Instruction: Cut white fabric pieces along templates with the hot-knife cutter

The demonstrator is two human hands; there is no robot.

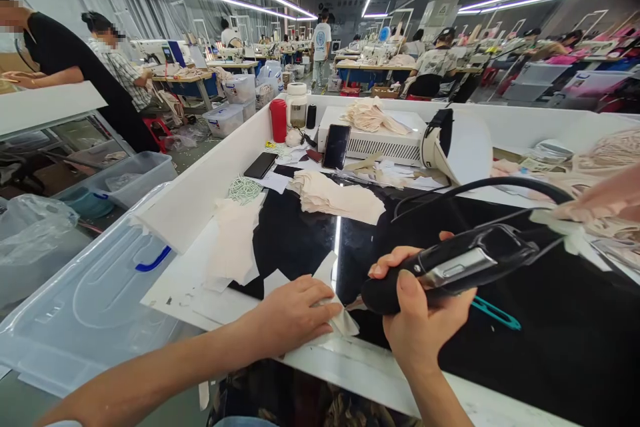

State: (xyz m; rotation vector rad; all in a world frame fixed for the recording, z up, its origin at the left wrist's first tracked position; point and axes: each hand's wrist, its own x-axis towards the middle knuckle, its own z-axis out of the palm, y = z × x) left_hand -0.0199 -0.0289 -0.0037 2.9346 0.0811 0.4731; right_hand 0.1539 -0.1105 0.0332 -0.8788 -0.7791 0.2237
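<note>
Near the table's front edge, my left hand (295,317) presses with its fingers together on a small pale fabric piece (345,321). My right hand (425,320) is wrapped round a black handheld tool (465,260) with a metal plate and a cable; its dark front end is just right of the fabric. Beyond them lie a stack of cream fabric pieces (340,197) and, at the left, more cream pieces (233,240). A teal thin tool (496,313) rests on the black surface right of my right hand.
Another person's hand (610,197) reaches in from the right, at the tool's rear. Two phones (337,146), a red cup (279,121) and a white machine (370,137) stand at the back. A plastic bin lid (115,287) is at the left. People work at machines beyond.
</note>
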